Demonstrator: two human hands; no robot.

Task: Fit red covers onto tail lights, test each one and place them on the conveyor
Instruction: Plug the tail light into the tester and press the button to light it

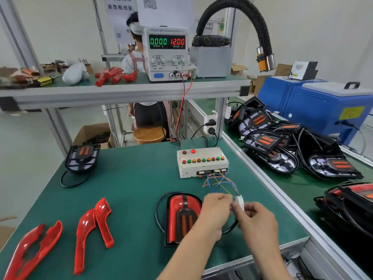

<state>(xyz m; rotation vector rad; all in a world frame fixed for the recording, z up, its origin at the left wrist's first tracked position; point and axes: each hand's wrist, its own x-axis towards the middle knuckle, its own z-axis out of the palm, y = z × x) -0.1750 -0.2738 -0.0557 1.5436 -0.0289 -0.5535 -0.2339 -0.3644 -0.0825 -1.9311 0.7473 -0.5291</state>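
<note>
A tail light with its red cover fitted lies on the green mat, its black cable looping around it. Just right of it, my left hand and my right hand pinch a small white connector between them. Coloured wires run from that connector up to the white test box, whose top red lamp is lit. Loose red covers lie at the left front, with more red covers at the corner. An uncovered tail light rests at the mat's far left.
The power supply on the upper shelf reads 0.000 and 12.00. A heap of uncovered tail lights lies on the conveyor to the right, beside a blue machine. Another person stands behind the shelf. A black extraction hose arches overhead.
</note>
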